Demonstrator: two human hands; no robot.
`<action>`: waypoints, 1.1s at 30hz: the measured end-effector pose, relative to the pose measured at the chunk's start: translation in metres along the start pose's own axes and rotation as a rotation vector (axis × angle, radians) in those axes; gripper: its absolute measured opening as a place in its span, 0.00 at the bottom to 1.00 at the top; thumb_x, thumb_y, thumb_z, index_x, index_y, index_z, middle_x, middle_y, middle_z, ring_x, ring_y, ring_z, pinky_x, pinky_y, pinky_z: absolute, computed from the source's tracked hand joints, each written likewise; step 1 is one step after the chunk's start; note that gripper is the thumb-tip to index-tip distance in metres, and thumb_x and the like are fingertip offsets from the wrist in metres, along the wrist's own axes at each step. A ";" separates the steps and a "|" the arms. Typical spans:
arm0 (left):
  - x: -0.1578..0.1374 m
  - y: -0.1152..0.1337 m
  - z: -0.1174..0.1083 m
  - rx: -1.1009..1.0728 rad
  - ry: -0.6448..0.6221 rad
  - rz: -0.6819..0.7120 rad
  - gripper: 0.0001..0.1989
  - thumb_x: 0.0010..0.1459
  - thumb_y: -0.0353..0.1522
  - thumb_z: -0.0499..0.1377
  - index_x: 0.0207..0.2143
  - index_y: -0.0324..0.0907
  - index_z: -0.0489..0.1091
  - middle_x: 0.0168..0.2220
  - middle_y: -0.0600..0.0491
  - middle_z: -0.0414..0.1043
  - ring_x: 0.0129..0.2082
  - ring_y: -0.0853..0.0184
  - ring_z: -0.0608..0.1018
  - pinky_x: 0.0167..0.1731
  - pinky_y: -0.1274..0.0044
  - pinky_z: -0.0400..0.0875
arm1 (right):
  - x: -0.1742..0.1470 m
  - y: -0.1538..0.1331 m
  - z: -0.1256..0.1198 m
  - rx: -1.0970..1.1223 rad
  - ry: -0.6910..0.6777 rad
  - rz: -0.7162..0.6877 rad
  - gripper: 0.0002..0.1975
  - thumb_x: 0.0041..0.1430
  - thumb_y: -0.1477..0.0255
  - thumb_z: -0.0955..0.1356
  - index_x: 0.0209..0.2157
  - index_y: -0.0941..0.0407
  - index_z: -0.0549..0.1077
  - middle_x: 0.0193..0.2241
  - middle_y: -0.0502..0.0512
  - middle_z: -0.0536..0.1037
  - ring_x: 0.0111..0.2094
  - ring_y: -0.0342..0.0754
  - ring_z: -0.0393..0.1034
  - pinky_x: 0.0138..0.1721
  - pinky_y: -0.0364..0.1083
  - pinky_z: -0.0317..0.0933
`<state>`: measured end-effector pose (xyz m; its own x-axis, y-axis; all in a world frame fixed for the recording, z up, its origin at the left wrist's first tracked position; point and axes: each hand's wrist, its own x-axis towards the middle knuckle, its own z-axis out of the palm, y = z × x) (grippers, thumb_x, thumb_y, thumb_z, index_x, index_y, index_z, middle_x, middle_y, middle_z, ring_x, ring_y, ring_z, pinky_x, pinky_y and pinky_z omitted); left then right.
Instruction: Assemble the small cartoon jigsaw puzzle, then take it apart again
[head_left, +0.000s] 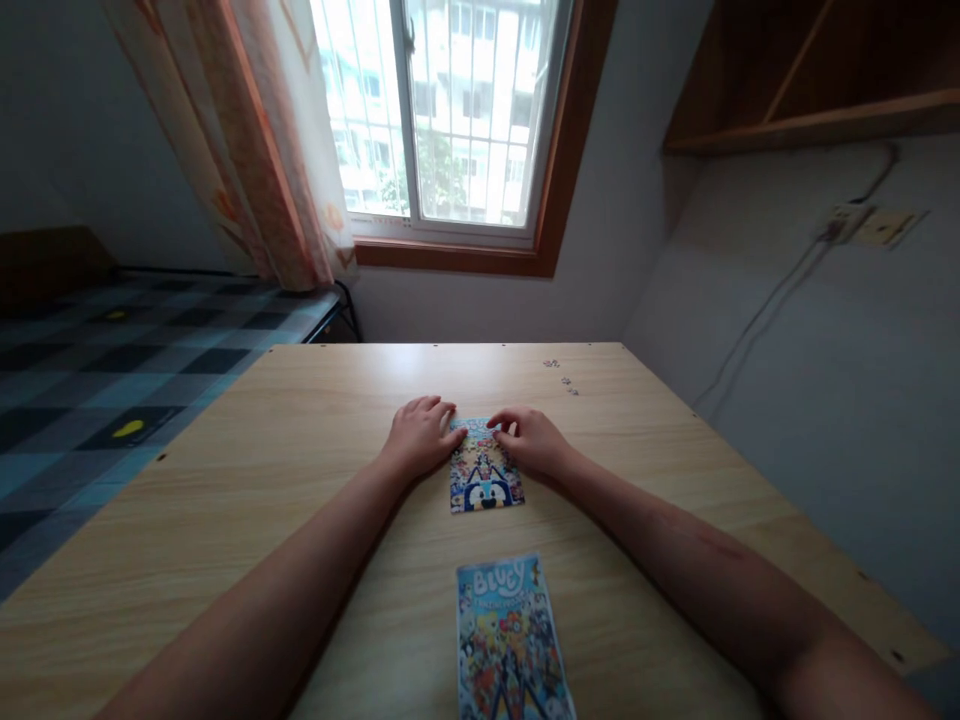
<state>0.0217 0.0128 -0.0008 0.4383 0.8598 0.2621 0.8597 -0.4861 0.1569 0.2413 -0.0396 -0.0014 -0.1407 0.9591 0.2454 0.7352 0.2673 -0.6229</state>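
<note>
Head: puzzle (486, 480) ptly behind R hand (531, 441)

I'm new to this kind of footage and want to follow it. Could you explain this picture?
There is no machine here: a person works bare-handed. The single picture comes from a camera worn on their head, looking forward and down, so the arms reach away from you.

On the wooden table lies what looks like a small jigsaw puzzle. The left hand rests at its left edge; the right hand is at its upper right, fingers bent over it. Whether they grip a piece is too small to tell. A few loose pieces lie farther off to the right, and a "BLUEY" box or sheet lies nearer the wearer.
</note>
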 end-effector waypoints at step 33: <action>0.007 -0.003 0.003 -0.122 0.064 -0.023 0.23 0.65 0.45 0.49 0.53 0.42 0.73 0.58 0.44 0.71 0.61 0.56 0.69 0.62 0.65 0.60 | 0.012 0.123 -0.099 -0.359 0.224 0.493 0.16 0.59 0.61 0.70 0.45 0.54 0.82 0.39 0.57 0.83 0.38 0.47 0.75 0.40 0.41 0.63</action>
<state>0.0225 0.0206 -0.0024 0.3981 0.8608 0.3171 0.8293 -0.4855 0.2769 0.3954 -0.0046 -0.0016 0.3833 0.9083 0.1674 0.8595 -0.2845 -0.4246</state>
